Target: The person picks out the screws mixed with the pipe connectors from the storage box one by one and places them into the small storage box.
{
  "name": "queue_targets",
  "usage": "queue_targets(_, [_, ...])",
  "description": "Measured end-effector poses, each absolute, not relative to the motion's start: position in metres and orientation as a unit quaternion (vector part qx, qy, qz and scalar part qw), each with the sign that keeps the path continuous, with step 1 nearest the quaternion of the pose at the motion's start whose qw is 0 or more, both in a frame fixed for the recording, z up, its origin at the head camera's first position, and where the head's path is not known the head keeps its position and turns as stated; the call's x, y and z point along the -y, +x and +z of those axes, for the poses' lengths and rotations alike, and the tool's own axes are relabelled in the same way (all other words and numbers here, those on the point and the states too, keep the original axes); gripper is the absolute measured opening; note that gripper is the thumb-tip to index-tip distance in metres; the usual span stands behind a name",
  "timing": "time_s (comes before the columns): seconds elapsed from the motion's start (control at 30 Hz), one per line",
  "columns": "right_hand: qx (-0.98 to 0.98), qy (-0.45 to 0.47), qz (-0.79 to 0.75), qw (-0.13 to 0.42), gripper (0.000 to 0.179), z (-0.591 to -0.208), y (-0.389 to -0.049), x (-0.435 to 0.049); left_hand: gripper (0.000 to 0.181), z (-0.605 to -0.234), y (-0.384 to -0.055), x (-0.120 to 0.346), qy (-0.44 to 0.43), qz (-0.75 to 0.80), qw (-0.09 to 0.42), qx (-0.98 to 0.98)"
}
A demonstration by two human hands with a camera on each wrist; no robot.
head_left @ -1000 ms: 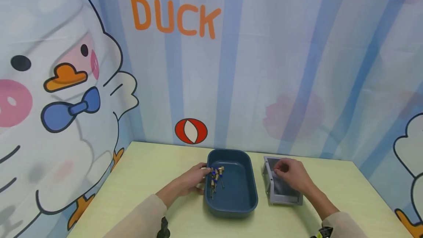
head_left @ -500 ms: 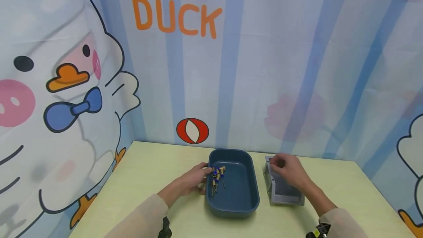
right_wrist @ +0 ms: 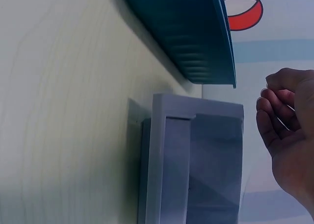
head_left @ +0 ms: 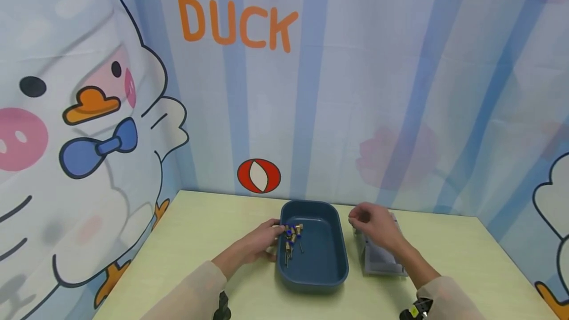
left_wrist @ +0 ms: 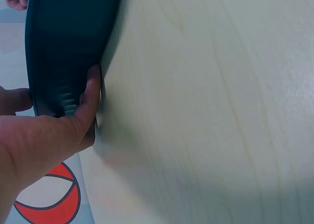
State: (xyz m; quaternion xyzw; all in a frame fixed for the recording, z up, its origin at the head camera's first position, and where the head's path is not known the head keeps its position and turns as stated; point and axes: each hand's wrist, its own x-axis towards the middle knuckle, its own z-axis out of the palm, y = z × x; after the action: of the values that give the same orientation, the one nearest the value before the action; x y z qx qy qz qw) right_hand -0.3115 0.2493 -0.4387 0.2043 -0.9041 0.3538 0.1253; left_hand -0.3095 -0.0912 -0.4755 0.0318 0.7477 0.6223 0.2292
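Observation:
A dark blue rectangular tray (head_left: 326,256) sits on the table. In the head view several small brass fittings with blue collars (head_left: 292,233) and thin metal pins (head_left: 286,260) lie along its left side. My left hand (head_left: 261,241) grips the tray's left edge; the left wrist view shows the hand (left_wrist: 54,131) with a finger against the outer wall. Over the grey box (head_left: 384,265) hovers my right hand (head_left: 378,225), its fingertips near the tray's right rim. From the right wrist, that hand (right_wrist: 292,121) has loosely curled fingers and nothing visible between them.
The grey box (right_wrist: 169,111) stands just right of the tray, with a narrow gap between the two. A pale wood-grain table (head_left: 213,221) lies under everything. Behind it hangs a printed fabric backdrop (head_left: 266,102) with a duck pattern.
My right hand has moved left and slightly away from me, from above the grey box toward the tray. My left hand and the tray have kept their places.

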Motion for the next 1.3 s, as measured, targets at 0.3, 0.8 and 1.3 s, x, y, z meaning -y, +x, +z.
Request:
queue_targets(0.3, [0.898,0.211,0.368,0.114,0.004,-0.437,-0.317,-0.233,0.056,-0.474,-0.308,0.091,0.023,0.631,0.215,-0.745])
queue_targets(0.8, [0.892,0.214,0.39,0.087,0.005,-0.437,-0.32,-0.203,0.058,-0.475,-0.317,0.088,0.014,0.654,0.185,-0.733])
queue_targets(1.3, [0.883,0.219,0.409,0.078,0.005,-0.443,-0.318,-0.177,0.055,-0.478,-0.316,0.083,0.016,0.657,0.186,-0.73])
